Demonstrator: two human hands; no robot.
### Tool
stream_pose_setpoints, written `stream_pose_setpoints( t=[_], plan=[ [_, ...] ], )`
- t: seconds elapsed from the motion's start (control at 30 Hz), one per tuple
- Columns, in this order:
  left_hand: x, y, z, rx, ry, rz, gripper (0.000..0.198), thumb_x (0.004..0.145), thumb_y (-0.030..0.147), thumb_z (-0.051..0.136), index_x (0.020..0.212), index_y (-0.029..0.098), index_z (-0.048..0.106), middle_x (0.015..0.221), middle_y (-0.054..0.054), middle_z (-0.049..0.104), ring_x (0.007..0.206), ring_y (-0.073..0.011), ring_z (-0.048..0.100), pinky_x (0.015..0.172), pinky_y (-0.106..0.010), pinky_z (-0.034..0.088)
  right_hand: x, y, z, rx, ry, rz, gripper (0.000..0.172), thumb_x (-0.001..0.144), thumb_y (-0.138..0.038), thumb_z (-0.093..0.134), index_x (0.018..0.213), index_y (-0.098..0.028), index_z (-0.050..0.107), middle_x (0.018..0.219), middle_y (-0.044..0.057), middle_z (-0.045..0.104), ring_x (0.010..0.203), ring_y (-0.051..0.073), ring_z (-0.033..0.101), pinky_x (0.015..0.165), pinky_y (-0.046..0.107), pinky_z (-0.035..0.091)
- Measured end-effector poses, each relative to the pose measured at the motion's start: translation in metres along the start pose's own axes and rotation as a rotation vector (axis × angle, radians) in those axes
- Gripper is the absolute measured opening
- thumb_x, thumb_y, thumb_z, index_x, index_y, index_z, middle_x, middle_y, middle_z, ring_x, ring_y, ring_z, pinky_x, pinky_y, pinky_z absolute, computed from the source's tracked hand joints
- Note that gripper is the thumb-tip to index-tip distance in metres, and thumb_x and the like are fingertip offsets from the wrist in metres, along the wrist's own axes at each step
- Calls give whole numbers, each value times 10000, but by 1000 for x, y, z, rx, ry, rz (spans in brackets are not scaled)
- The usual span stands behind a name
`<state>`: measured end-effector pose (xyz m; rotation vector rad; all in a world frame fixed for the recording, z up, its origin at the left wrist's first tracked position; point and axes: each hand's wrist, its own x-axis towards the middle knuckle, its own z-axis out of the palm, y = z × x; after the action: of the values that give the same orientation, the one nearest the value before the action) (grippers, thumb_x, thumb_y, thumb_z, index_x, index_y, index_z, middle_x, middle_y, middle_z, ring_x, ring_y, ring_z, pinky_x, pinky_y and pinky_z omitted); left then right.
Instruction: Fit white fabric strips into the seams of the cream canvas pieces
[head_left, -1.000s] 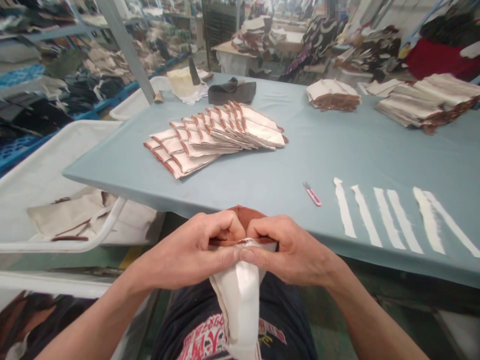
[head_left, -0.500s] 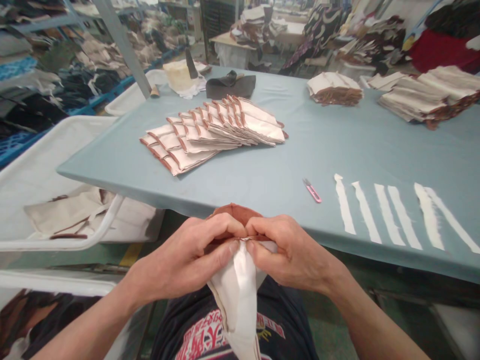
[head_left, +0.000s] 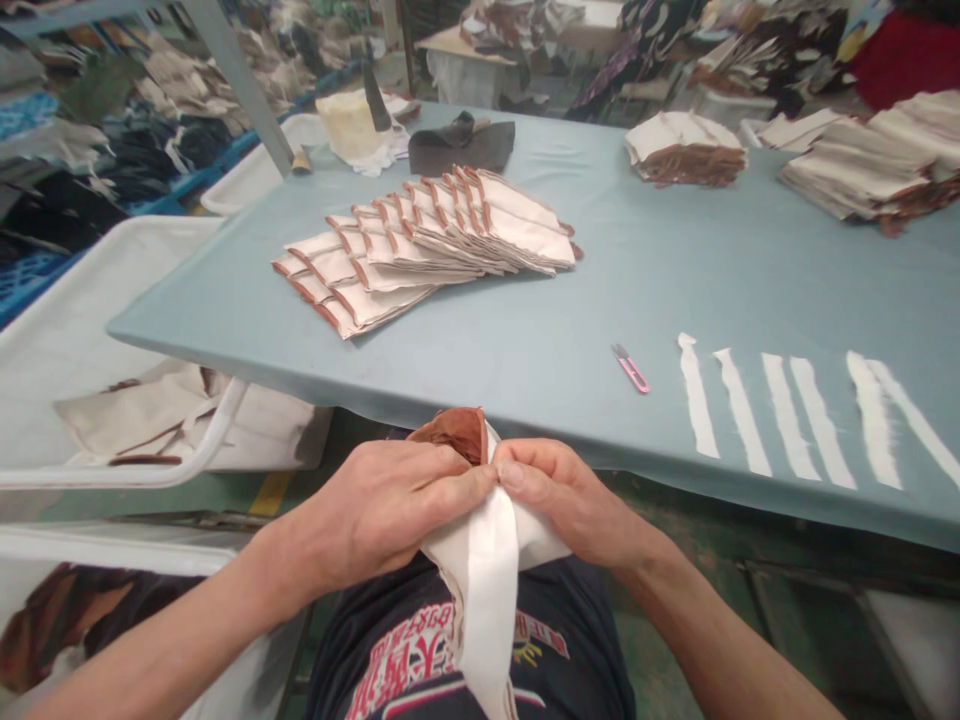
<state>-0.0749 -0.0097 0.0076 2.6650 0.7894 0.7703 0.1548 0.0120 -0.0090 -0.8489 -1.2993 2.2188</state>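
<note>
Both my hands pinch one cream fabric piece (head_left: 484, 580) with a brown lining (head_left: 454, 435), held over my lap just below the table's front edge. My left hand (head_left: 390, 505) grips its top from the left, fingers curled closed. My right hand (head_left: 559, 495) grips it from the right, thumb against my left thumb. The cloth hangs down over my dark printed shirt. A fanned row of similar cream pieces with brown trim (head_left: 427, 250) lies on the blue-grey table (head_left: 525, 340) ahead.
Small pink thread snips (head_left: 632, 368) lie near several white strips (head_left: 795, 415) at the table's front right. Stacks of cream pieces (head_left: 686, 150) sit at the back. White bins (head_left: 90, 330) with cloth stand at the left. Racks and another person are beyond the table.
My hands have drawn slightly toward me and rotated the piece, so the brown lining now stands up between my thumbs and more cream cloth shows below.
</note>
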Motion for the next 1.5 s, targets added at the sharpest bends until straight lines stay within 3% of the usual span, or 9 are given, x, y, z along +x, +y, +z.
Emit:
stream_pose_setpoints(
  t=[0.1,0.2,0.37,0.47,0.57,0.77,1.0,1.17,1.5],
  plan=[
    [-1,4,3,19,29,-4,363,1053,129,434,1401,217,484,1057,-93,782,896,-194,741,777,-279,544,-5,-6,-3,-103,-13,-39,481,959,-651,605,814,-202,509,690,-57,431,556,83,337,487,208,272],
    [0,11,-2,-138,56,-181,321,1049,162,477,1362,211,526,1102,-85,779,924,-183,737,811,-264,532,-12,-21,-4,-392,9,-183,365,1053,-467,497,802,-203,527,679,-47,453,570,101,375,506,229,301],
    [20,15,-28,-408,-98,-490,386,1106,295,350,924,173,668,820,-8,699,706,-139,613,663,-236,438,-26,-42,0,-943,46,-508,257,1068,-216,460,844,-214,587,734,-16,618,644,126,524,638,266,390],
    [34,12,-38,-492,-185,-429,452,1108,332,368,731,173,558,687,29,549,613,-111,490,599,-232,373,-32,-46,2,-1103,48,-610,221,1075,-197,455,906,-221,595,765,3,668,674,145,576,660,278,412],
    [37,10,-33,-440,-213,-277,427,1120,338,373,753,181,525,679,44,511,612,-106,480,602,-232,365,-34,-44,2,-1166,68,-700,209,1076,-183,451,924,-211,592,755,6,673,663,150,585,650,277,415],
    [18,5,-10,64,-37,15,451,1136,269,312,757,189,541,632,6,573,549,-153,462,553,-325,312,-35,-35,2,-1289,86,-667,200,1072,-151,446,987,-173,625,820,30,726,732,165,652,703,287,446],
    [20,10,-31,-283,-90,-136,338,1127,294,398,937,179,654,795,9,718,691,-124,624,663,-241,412,-32,-39,10,-1337,76,-722,179,1063,-140,471,982,-162,629,825,31,731,728,168,653,683,297,440],
    [34,14,-43,-414,-236,-225,399,1110,365,447,810,176,629,659,49,593,589,-93,539,584,-214,375,-39,-49,19,-1436,75,-724,246,1061,-133,454,883,-162,620,731,21,666,638,166,558,620,319,387],
    [32,29,-34,-20,-210,-79,320,1073,235,460,757,193,486,698,30,556,601,-129,510,564,-309,311,-48,-55,21,-1131,11,-599,254,1047,-160,420,918,-155,638,742,5,639,653,132,551,648,281,402]
  ],
)
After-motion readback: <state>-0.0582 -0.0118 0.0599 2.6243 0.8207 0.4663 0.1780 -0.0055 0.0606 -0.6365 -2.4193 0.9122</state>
